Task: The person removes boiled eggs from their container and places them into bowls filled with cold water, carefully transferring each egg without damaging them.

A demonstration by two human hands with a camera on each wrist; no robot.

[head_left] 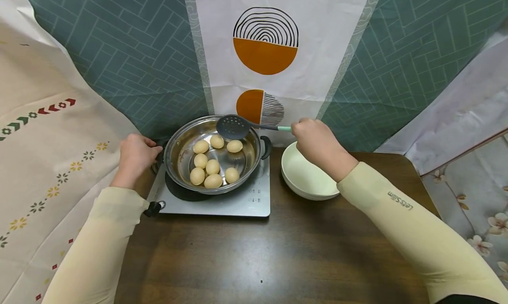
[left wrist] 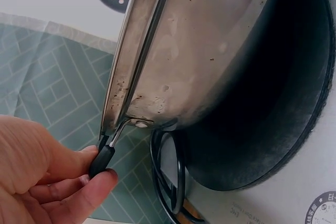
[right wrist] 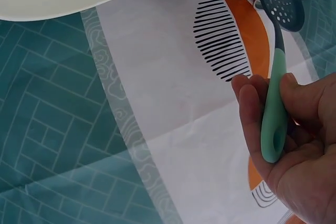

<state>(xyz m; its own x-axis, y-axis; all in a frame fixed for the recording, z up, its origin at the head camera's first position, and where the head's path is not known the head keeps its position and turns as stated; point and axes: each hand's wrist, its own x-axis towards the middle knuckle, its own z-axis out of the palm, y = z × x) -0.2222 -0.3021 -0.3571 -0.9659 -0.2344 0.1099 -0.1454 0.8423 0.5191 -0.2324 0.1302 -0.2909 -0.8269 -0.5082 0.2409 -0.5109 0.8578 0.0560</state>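
Observation:
My left hand [head_left: 136, 155] pinches the black side handle [left wrist: 102, 160] of a steel pot [head_left: 170, 167] between thumb and fingers. Several pale brown eggs [head_left: 212, 166] lie in the pot, most of them toward its left and front. My right hand [head_left: 317, 141] grips a slotted spoon [head_left: 232, 127] by its mint-green handle [right wrist: 274, 114]. The spoon's dark grey perforated head hangs over the pot's back rim, with nothing seen on it. In the right wrist view, fingers and thumb curl around the handle. A pale bowl [head_left: 307, 176] sits below my right hand.
Beneath the pot is a silver induction cooker [head_left: 246, 207] with a black round plate [left wrist: 273, 145]. A black cable [left wrist: 176, 182] loops near the left handle. The brown wooden table [head_left: 254, 255] extends toward me, and patterned cloth hangs behind.

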